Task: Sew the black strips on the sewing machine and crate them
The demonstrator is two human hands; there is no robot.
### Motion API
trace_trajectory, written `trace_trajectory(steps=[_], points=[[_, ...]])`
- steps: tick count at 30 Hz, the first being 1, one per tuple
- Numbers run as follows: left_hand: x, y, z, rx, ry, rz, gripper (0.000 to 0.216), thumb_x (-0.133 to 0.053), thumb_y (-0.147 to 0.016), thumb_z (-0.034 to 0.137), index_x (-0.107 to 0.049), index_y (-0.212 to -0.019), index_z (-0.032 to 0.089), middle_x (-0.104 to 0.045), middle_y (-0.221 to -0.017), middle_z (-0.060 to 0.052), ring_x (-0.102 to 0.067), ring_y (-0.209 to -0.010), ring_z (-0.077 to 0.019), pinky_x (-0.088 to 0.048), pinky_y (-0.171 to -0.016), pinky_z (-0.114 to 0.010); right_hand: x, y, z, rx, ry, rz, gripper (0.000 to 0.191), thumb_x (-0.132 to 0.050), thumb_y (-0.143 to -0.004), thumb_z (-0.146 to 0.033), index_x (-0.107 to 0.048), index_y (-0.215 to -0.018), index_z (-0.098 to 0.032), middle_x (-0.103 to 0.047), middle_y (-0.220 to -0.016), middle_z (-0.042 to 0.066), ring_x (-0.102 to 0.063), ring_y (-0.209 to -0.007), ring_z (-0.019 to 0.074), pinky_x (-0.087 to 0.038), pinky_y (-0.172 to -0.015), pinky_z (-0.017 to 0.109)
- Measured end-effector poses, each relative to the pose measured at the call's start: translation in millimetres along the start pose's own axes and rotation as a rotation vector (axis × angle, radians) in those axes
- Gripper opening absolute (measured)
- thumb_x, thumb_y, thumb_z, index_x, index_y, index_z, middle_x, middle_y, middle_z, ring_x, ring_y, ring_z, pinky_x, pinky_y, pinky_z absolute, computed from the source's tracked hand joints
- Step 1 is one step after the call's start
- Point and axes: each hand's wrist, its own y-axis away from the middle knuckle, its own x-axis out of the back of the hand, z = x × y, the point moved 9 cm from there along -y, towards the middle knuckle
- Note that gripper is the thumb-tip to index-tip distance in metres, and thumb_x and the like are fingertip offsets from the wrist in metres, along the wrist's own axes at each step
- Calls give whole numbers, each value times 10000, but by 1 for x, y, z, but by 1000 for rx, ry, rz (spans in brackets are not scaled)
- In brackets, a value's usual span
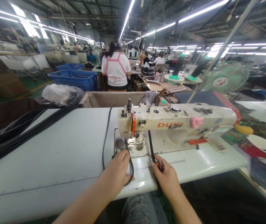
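Note:
A cream sewing machine (170, 119) stands on the white table (53, 155). A thin black strap (150, 146) runs from under the machine arm toward me. My right hand (166, 177) is closed, pinching that strap near the table's front edge, with a small tool held alongside. My left hand (116, 171) lies curled on the table just in front of the needle plate (135, 144), fingers pressed on a black cord loop (130, 169) that curves round it. Another black cord (106, 137) trails back across the table.
A bundle of black straps (18, 130) lies along the table's left side. Thread cones (177, 70) and a green fan (226, 77) stand behind the machine. A person in a white shirt (116, 70) works farther back by blue crates (77, 79). Clutter fills the right bench.

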Motion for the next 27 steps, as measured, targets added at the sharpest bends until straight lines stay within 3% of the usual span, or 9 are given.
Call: trace_trajectory(steps=[6,16,22,27], points=[[-8,-1,10,-151,-167,10,452,-715,-882,184,-603,-1318,154,-591,-1425,-181,-529,-1400,-337,-399,-1236,-456,0,-1,1,-1,9,-14,520,-592,-878,-543,-748,-1183,-152,-611,-670,-14,-590,-650,197,-466,-653,297],[-6,10,16,-146,-100,17,737,-823,-805,300,-517,-1458,147,-512,-1517,-208,-468,-1462,-367,-377,-1262,-459,1,-4,2,-30,37,-7,589,-593,-849,-571,-744,-1193,-118,-663,-708,16,-596,-653,204,-489,-689,314],[-19,5,26,-239,-268,93,468,-658,-962,265,-602,-1364,31,-640,-1350,-249,-578,-1364,-383,-451,-1201,-508,6,-6,2,-61,57,28,631,-614,-779,-617,-762,-1137,-119,-662,-686,9,-609,-646,207,-495,-666,315],[-31,9,34,-284,-319,200,488,-577,-1015,309,-598,-1354,-42,-653,-1317,-261,-591,-1345,-399,-483,-1174,-488,8,-11,14,-94,64,53,686,-635,-732,-664,-764,-1127,-117,-652,-640,-5,-613,-631,205,-503,-649,298]])
